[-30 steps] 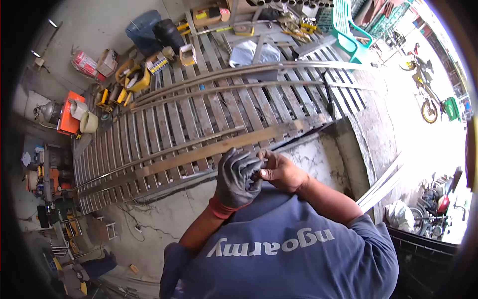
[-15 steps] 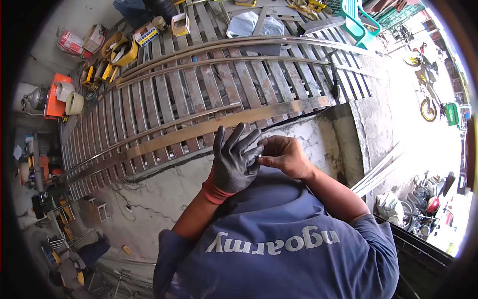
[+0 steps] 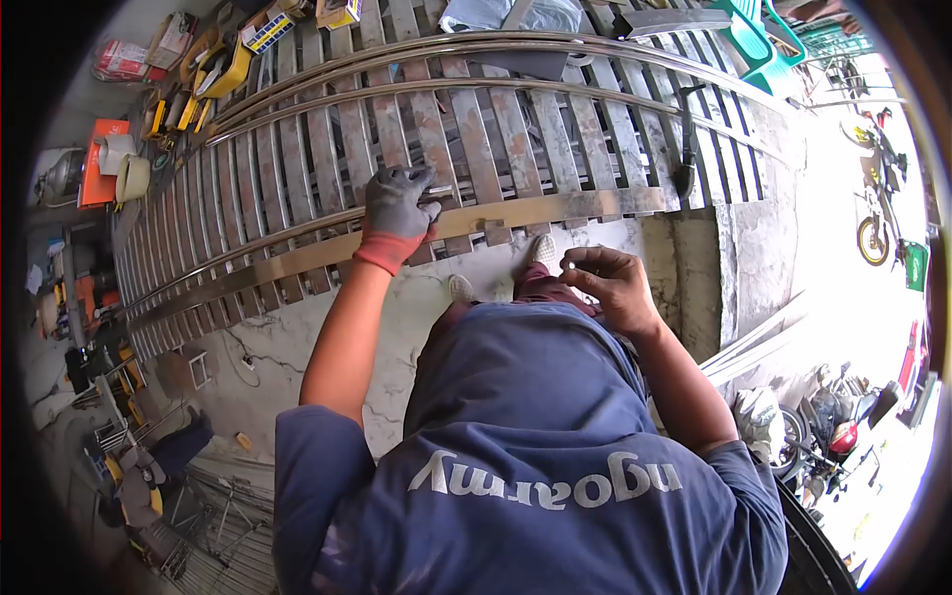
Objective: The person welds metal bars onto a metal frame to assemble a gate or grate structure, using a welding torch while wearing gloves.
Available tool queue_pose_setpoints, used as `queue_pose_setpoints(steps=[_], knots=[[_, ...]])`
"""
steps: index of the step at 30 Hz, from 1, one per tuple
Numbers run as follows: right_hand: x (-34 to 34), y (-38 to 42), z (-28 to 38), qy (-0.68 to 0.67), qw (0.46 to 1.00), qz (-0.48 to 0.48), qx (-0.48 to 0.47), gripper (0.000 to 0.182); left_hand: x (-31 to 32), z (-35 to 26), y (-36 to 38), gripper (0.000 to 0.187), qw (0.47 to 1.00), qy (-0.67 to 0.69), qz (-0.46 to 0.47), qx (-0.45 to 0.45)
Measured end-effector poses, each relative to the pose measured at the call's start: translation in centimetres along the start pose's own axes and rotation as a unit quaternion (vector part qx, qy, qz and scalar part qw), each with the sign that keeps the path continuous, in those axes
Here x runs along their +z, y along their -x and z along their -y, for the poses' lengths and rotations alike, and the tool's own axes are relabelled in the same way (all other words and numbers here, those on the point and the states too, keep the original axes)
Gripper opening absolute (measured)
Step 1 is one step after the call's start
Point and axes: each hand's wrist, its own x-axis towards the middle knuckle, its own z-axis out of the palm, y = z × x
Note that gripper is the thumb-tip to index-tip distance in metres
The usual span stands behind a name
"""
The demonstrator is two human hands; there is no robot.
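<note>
My left hand (image 3: 397,213), in a grey glove with a red cuff, is over the slatted metal rack, its fingers curled at the end of a thin metal bar (image 3: 288,241). My bare right hand (image 3: 610,283) is in front of my shirt, thumb and forefinger pinching a small whitish piece (image 3: 568,266). A long flat metal strip (image 3: 397,242) lies along the near edge of the rack (image 3: 464,131), just below my left hand.
Long thin bars (image 3: 436,87) cross the rack. A yellow container (image 3: 226,71) and boxes are at the back left. A black clamp-like tool (image 3: 685,144) and a green chair (image 3: 759,50) are on the right. Motorbikes (image 3: 873,188) are beyond.
My left hand has moved away from my right, out to the left onto the rack, and its fingers have curled. My right hand has moved slightly right. The view has shifted, showing my feet.
</note>
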Motion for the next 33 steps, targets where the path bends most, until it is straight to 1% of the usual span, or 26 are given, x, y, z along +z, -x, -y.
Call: queue_pose_setpoints(steps=[1, 3, 4, 6, 7, 9, 10, 13, 14, 17, 21, 23, 24, 25, 26, 27, 28, 31, 32, 33], knots=[[-1.1, -0.3, 0.4, 0.008, 1.0, 0.004, 0.005, 0.024, 0.8, 0.6, -0.7, 0.043, 0.999, -0.005, 0.032, -0.001], [-3.8, -1.5, -1.0, 0.045, 0.998, -0.029, -0.015, 0.024, 2.3, 1.5, -1.6, 0.034, 0.995, -0.016, 0.095, -0.006], [-5.1, -2.2, -1.6, 0.053, 0.997, -0.042, -0.025, 0.025, 3.3, 1.4, -2.0, 0.029, 0.995, 0.017, 0.09, -0.027], [-7.0, -3.5, -1.9, 0.062, 0.995, -0.066, -0.04, 0.025, 4.1, 1.0, -2.4, 0.028, 0.999, -0.023, 0.039, 0.013], [-7.7, -4.0, -1.8, 0.049, 0.996, -0.063, -0.044, 0.026, 4.3, 0.6, -2.5, 0.028, 0.999, -0.043, 0.014, 0.031], [-8.9, -5.2, -1.2, 0.025, 0.997, -0.053, -0.053, 0.026, 5.0, -0.7, -2.9, 0.027, 0.996, -0.089, -0.004, 0.016], [-9.4, -6.0, -1.2, 0.046, 0.996, -0.049, -0.063, 0.026, 5.1, -1.4, -3.3, 0.026, 0.993, -0.113, -0.012, 0.009], [-11.1, -8.7, -1.7, 0.105, 0.991, -0.027, -0.083, 0.034, 5.8, -2.6, -4.4, 0.026, 0.998, -0.053, -0.021, -0.002], [-11.5, -9.6, -1.8, 0.135, 0.988, -0.017, -0.076, 0.036, 6.0, -3.0, -4.4, 0.026, 0.999, -0.041, -0.029, -0.015], [-11.4, -11.4, -0.9, 0.162, 0.984, -0.007, -0.069, 0.038, 7.7, -2.4, -4.2, 0.027, 0.998, -0.018, -0.044, -0.031], [-9.6, -13.9, 0.5, 0.23, 0.969, 0.004, -0.087, 0.038, 6.6, -3.6, -4.0, 0.057, 0.995, -0.064, -0.068, -0.022], [-8.1, -15.5, 0.6, 0.298, 0.949, 0.008, -0.101, 0.038, 6.7, -3.8, -3.8, 0.075, 0.994, -0.079, -0.075, -0.013], [-7.0, -16.1, 1.1, 0.319, 0.941, 0.014, -0.11, 0.037, 6.9, -3.3, -3.8, 0.091, 0.999, -0.021, -0.002, -0.034], [-6.0, -16.8, 1.2, 0.34, 0.933, 0.018, -0.116, 0.037, 7.3, -3.1, -3.9, 0.091, 0.999, -0.014, -0.004, -0.033], [-5.4, -17.8, 0.4, 0.343, 0.928, 0.021, -0.144, 0.037, 7.7, -3.1, -3.8, 0.09, 0.999, -0.006, -0.004, -0.032], [-4.0, -18.4, 0.3, 0.325, 0.936, 0.016, -0.136, 0.036, 8.0, -3.2, -3.7, 0.089, 1.0, 0.003, -0.004, -0.03], [-3.0, -19.0, -0.1, 0.322, 0.937, 0.019, -0.135, 0.035, 7.9, -3.2, -3.7, 0.09, 0.999, 0.012, 0.014, -0.029], [-0.5, -21.2, -2.0, 0.324, 0.934, 0.022, -0.147, 0.034, 7.7, -2.9, -4.0, 0.086, 0.999, 0.02, -0.028, 0.012], [0.0, -21.8, -2.6, 0.327, 0.932, 0.021, -0.154, 0.033, 7.4, -2.8, -4.0, 0.088, 0.996, 0.061, -0.055, 0.029], [0.9, -22.1, -2.4, 0.344, 0.924, 0.016, -0.165, 0.033, 7.2, -2.5, -4.1, 0.088, 0.996, 0.071, -0.048, 0.029]])
